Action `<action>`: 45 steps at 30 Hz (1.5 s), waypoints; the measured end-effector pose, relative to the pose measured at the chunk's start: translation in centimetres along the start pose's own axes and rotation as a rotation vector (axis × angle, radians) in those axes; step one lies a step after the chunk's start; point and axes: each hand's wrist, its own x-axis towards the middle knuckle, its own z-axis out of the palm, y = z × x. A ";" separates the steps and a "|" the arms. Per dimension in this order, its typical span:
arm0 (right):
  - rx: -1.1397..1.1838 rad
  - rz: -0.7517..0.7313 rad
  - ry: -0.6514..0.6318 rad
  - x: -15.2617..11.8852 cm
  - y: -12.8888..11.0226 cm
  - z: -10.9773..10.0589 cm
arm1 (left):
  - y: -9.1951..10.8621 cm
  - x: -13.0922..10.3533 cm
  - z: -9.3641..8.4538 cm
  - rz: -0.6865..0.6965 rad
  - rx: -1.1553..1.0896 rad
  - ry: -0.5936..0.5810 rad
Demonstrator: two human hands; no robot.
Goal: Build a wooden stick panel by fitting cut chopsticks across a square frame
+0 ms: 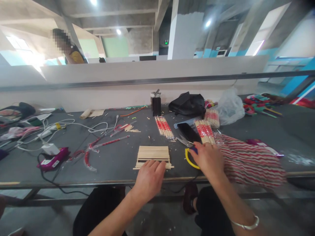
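Observation:
A flat panel of pale wooden sticks (153,152) lies on the dark table (115,164) in front of me. My left hand (150,175) rests over its near edge, fingers bent and together; what they hold, if anything, is hidden. To the right, my right hand (208,157) is closed at the scissors (190,160), which have yellow and blue handles and blades pointing up and left. Just beyond that hand are a black phone (189,132) and packed sticks with red wrapping (204,129). Another red-marked row of sticks (164,127) lies behind the panel.
A black container (156,104), black bag (187,104) and clear plastic bag (230,106) stand at the back. Striped cloth (251,160) covers the right side. White cables (73,123), a purple packet (54,159) and red-wrapped pieces lie left. A person (71,54) is beyond the partition.

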 end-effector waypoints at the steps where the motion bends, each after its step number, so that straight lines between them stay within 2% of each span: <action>1: 0.116 -0.013 0.072 -0.5 -0.4 -0.1 | 0.0 -0.2 0.1 -0.008 0.002 0.006; 3: 0.461 -0.108 0.130 -1.6 -1.4 -0.3 | -0.1 -0.3 0.0 -0.022 0.015 0.009; 5: 0.799 -0.260 0.065 -2.8 -2.6 -0.4 | -0.2 -0.3 -0.1 -0.021 0.029 0.008; 8: 0.966 -0.438 0.018 -4.1 -4.1 -0.3 | -0.4 -0.4 0.0 -0.012 0.037 0.017; 12: 0.932 -0.543 0.019 -4.3 -4.7 0.1 | -0.7 -0.4 0.1 -0.012 0.028 0.039; 16: 0.892 -0.459 0.025 -3.9 -4.1 1.1 | -2.1 -0.3 -0.8 -0.066 -0.067 0.106; 20: 0.880 -0.365 0.009 -3.8 -3.6 2.1 | -5.1 -1.4 -2.0 -0.363 -0.180 0.223; 23: 0.870 -0.321 -0.033 -3.8 -3.7 2.4 | -7.3 -2.9 -1.9 -0.597 -0.244 0.194; 26: 0.843 -0.308 -0.062 -3.8 -4.2 2.3 | -8.5 -4.2 -1.4 -0.711 -0.308 0.133; 31: 0.816 -0.323 -0.075 -3.7 -4.8 2.4 | -8.2 -4.4 -0.8 -0.690 -0.364 0.072; 38: 0.757 -0.337 -0.094 -3.6 -5.1 3.0 | -7.6 -3.9 -0.7 -0.661 -0.333 0.017; 45: 0.746 -0.335 -0.088 -3.6 -5.3 3.3 | -7.7 -4.0 -0.4 -0.661 -0.313 0.030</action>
